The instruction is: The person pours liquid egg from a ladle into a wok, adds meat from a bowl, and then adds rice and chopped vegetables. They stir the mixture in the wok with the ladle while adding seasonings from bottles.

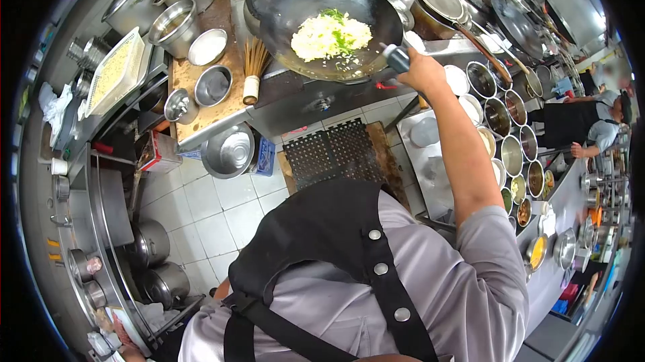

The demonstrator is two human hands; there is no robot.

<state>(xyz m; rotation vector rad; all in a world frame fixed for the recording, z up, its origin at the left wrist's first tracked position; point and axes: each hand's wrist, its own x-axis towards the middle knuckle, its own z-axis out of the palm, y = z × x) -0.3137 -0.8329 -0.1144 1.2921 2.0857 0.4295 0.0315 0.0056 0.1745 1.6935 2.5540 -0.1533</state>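
My right hand (423, 73) is closed around a small dark bottle (396, 58) at the right rim of a large black wok (282, 26). The bottle is tilted, and its narrow end points left, over the wok. A mound of pale chopped food (322, 38) with green pieces lies inside the wok. Only a sliver of skin shows at the left side of the black apron (316, 227), and my left hand cannot be made out.
Left of the wok are a bamboo brush (252, 73), metal bowls (213, 86) and pots (176, 22). Several ingredient containers (498, 116) line the right side, near a ladle (533, 82). A person (584, 120) stands at the far right. A black mat (332, 160) covers part of the floor.
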